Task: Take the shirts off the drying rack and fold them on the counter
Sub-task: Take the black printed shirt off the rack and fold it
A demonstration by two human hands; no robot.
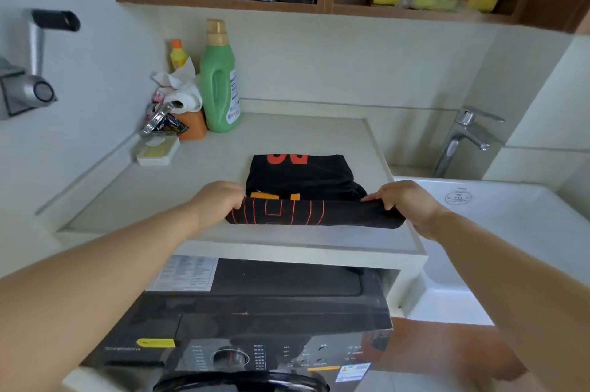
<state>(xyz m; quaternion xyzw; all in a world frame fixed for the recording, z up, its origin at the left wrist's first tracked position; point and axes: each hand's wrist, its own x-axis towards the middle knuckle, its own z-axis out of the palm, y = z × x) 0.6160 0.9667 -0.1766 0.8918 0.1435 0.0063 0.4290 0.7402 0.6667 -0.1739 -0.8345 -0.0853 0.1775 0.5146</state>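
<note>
A black shirt (303,180) with orange-red print lies partly folded on the pale counter (287,136), close to its front edge. Its near part is doubled over into a raised fold. My left hand (217,200) grips the left end of that fold, fingers curled into the cloth. My right hand (405,200) pinches the right end of the same fold. No drying rack is in view.
A green detergent bottle (220,81), a small yellow bottle (178,54), a paper roll (185,99) and a soap dish (158,152) crowd the counter's back left. A white sink (498,216) with a tap (463,136) is at right. A dark washing machine (255,327) sits below the counter.
</note>
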